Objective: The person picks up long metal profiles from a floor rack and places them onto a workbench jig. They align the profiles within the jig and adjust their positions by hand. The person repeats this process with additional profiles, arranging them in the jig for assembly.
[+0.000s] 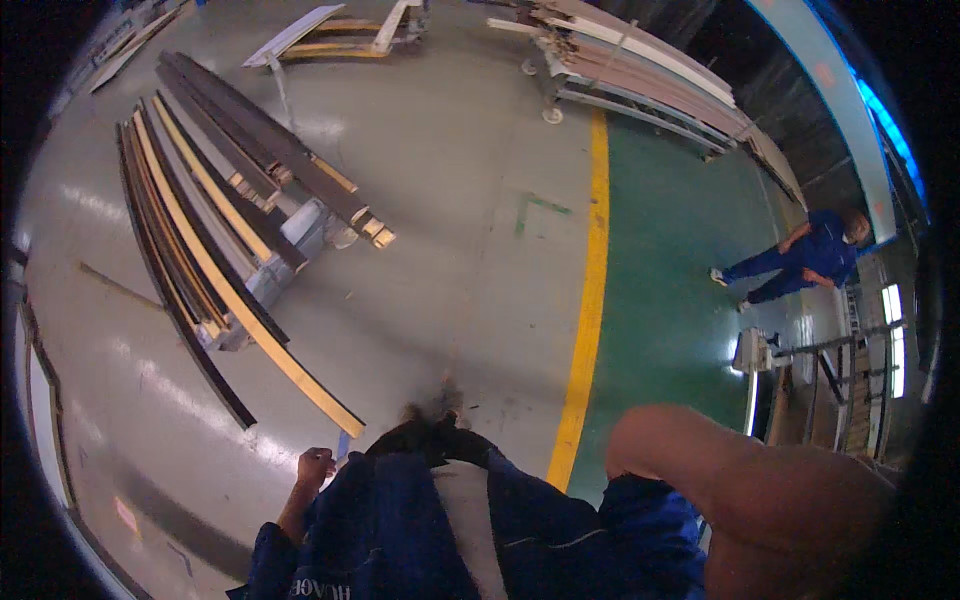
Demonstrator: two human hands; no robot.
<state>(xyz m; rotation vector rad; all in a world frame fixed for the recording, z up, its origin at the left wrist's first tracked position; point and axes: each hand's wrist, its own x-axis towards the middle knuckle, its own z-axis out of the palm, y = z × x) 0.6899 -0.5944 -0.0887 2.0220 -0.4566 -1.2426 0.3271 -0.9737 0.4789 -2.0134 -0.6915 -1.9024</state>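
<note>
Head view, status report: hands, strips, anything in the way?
Left hand curled, right hand out of view. Long strips stacked at left. Possibly in the way: pale strip jutting closest.

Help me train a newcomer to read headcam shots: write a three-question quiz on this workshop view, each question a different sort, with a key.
1. Multiple choice: the long strips stacked left of the yellow line are: A) all white; B) dark and pale; C) all green.
2. True or false: the co-worker in blue stands on the green floor.
3. Short answer: which of the wearer's own hands is in view?

Key: 1 B; 2 true; 3 the left hand.
</note>
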